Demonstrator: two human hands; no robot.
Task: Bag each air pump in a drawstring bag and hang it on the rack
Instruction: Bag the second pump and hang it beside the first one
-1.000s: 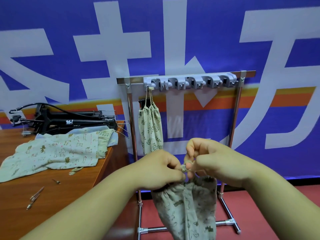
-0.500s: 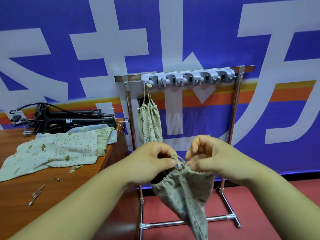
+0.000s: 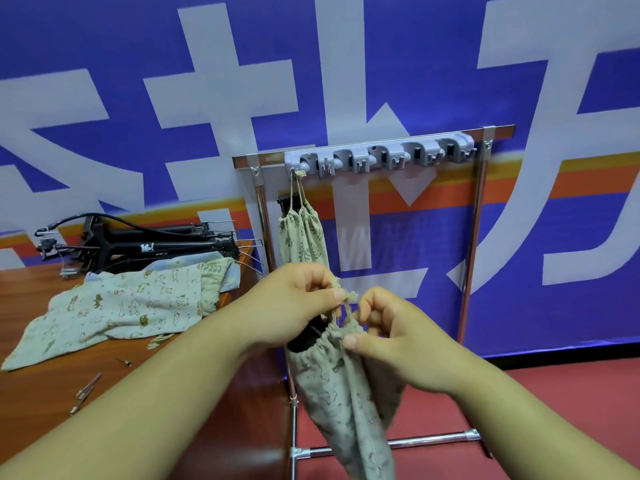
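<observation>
A brown wooden desk [image 3: 34, 403] carries slim metal pins [image 3: 88, 388] near its front edge (a smaller bit [image 3: 124, 362] lies apart). Behind it hangs a blue banner with white characters [image 3: 433, 64], above a red floor [image 3: 554, 382].

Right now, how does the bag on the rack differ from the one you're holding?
The hanging bag hangs by its cord from the leftmost hook of the rack; the held bag is off it, its top gripped by the left hand and right hand. The hanging bag has a leaf print; the held bag has small figures. Both are drawstring bags showing a black pump at the mouth.
</observation>
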